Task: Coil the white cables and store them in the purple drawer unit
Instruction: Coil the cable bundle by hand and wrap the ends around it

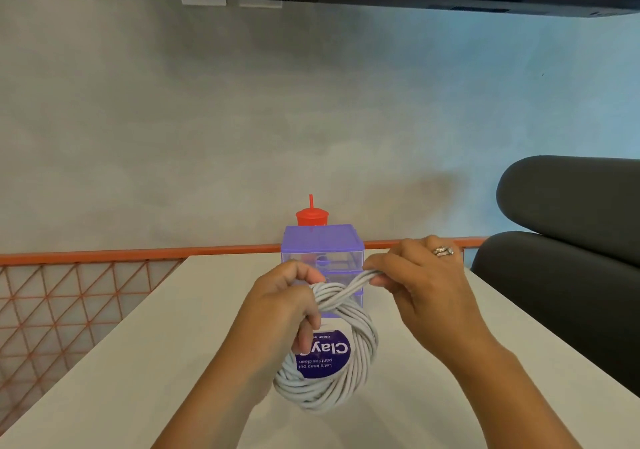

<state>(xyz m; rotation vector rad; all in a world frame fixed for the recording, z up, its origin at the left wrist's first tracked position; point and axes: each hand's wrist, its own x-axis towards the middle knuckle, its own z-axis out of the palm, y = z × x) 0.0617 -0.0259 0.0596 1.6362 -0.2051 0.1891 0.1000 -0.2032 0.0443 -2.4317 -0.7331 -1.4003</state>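
A white cable is wound into a thick round coil and held above the white table. My left hand grips the coil's upper left side, fingers curled through the ring. My right hand pinches a bundle of strands that twists up out of the coil's top. Behind the hands stands the purple drawer unit, with clear drawer fronts; its lower drawers are partly hidden by the coil and hands.
A purple round sticker with white lettering lies on the table under the coil. A red lidded cup with a straw stands behind the drawer unit. An orange wire rail borders the far edge. A dark chair sits at the right.
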